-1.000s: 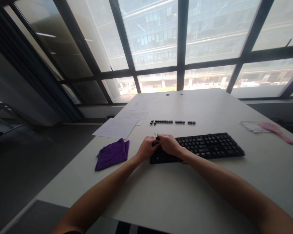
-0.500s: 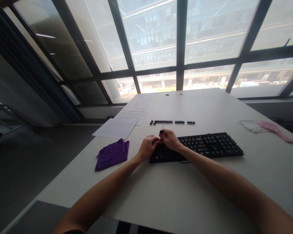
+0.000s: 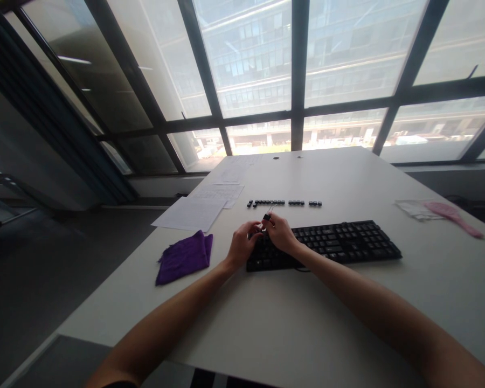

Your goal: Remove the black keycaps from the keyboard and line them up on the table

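A black keyboard (image 3: 339, 240) lies on the white table, its left end partly covered by my hands. My right hand (image 3: 281, 233) is closed around a small tool with a black grip and thin wire prongs, which looks like a keycap puller (image 3: 267, 216); it is held over the keyboard's upper left. Close beside it, my left hand (image 3: 241, 242) rests at the keyboard's left end, thumb and fingers apart over the keys. Removed black keycaps (image 3: 270, 202) stand in a row behind the keyboard, in several groups. What lies directly under my fingertips is too small to make out.
A folded purple cloth (image 3: 185, 257) lies left of my left forearm. Behind it, sheets of paper (image 3: 189, 212) overlap along the table's left edge. On the right sit a pink brush-like item (image 3: 452, 210) and a clear plastic bag (image 3: 414, 209). Large windows (image 3: 246, 59) stand beyond the table.
My left thumb and fingers have parted slightly and drawn a little away from my right hand. The puller stays in my right hand, nearly in the same place.
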### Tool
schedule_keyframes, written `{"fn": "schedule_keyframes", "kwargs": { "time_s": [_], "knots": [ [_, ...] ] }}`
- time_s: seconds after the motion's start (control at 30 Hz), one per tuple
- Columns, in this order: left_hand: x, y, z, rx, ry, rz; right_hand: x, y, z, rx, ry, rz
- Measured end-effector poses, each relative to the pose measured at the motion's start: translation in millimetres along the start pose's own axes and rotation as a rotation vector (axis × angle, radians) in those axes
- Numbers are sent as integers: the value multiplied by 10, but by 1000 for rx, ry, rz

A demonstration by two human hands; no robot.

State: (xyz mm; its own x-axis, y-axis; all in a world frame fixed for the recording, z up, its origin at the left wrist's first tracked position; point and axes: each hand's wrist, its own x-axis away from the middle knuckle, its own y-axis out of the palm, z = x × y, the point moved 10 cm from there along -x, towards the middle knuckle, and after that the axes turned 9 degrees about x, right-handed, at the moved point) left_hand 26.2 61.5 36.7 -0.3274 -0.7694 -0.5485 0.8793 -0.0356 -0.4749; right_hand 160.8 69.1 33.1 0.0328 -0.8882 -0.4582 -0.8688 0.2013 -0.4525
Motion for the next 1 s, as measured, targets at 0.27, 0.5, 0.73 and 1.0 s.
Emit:
{"fn": "schedule_keyframes", "kwargs": {
  "time_s": [0.27, 0.5, 0.73, 1.0],
  "knots": [
    [-6, -30, 193, -41, 115, 6, -14, 45, 45, -34, 24, -46],
    [11, 51, 223, -95, 147, -90, -46, 51, 102, -88, 39, -39],
    [1, 61, 180, -257, 160, -102, -36, 61, 87, -54, 54, -44],
    [23, 88, 245, -251, 228, -120, -40, 85, 125, -93, 50, -54]
  ]
}}
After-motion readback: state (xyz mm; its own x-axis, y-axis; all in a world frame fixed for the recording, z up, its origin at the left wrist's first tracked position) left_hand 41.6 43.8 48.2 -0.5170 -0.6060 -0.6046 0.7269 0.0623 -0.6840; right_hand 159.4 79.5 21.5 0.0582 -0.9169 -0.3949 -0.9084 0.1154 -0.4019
